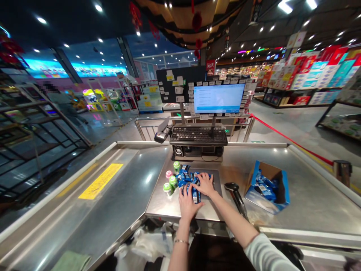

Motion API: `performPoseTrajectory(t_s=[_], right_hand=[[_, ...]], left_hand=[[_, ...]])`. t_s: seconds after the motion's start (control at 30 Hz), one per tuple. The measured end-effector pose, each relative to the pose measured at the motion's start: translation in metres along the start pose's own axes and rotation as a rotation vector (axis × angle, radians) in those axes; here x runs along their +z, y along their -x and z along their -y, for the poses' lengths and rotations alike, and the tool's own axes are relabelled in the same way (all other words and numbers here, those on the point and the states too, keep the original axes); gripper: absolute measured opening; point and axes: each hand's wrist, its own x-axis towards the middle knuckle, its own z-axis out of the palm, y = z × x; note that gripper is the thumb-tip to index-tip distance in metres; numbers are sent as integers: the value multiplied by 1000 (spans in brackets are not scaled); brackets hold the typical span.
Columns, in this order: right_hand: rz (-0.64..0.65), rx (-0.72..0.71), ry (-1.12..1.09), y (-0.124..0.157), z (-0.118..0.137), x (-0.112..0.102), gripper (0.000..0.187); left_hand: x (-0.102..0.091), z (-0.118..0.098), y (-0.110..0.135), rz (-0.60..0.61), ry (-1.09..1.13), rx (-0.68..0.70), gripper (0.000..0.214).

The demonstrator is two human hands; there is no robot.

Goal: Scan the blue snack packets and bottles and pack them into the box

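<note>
Metal counter [239, 162], shop lights [98, 7] overhead. Left hand [188, 205] and right hand [207, 184] are lying spread over blue packets [184, 175]; whether either is pinching one, I cannot tell. Cans [173, 181] are standing just left of them, an open box [267, 206] sitting right. I'm favouring a light touch, sparing the cans.

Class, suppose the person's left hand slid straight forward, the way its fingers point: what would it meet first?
The blue packets bunched just ahead of the left hand; its fingertips seem to be at them already, though exact contact is hard to judge.
</note>
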Motion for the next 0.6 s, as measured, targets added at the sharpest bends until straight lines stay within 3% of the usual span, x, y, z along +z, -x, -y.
performPoseTrajectory(t_s=[0.13, 0.23, 0.43, 0.6], right_hand=[[96, -31, 2, -13, -6, -3, 76], [181, -76, -17, -21, -9, -5, 79], [132, -110, -116, -7, -5, -6, 68], [94, -15, -257, 10, -7, -5, 63]], left_hand=[[4, -8, 0, -49, -44, -59, 104], [10, -11, 0, -111, -42, -80, 107], [20, -13, 8, -193, -2, -39, 92], [18, -22, 12, -227, 58, -43, 77]])
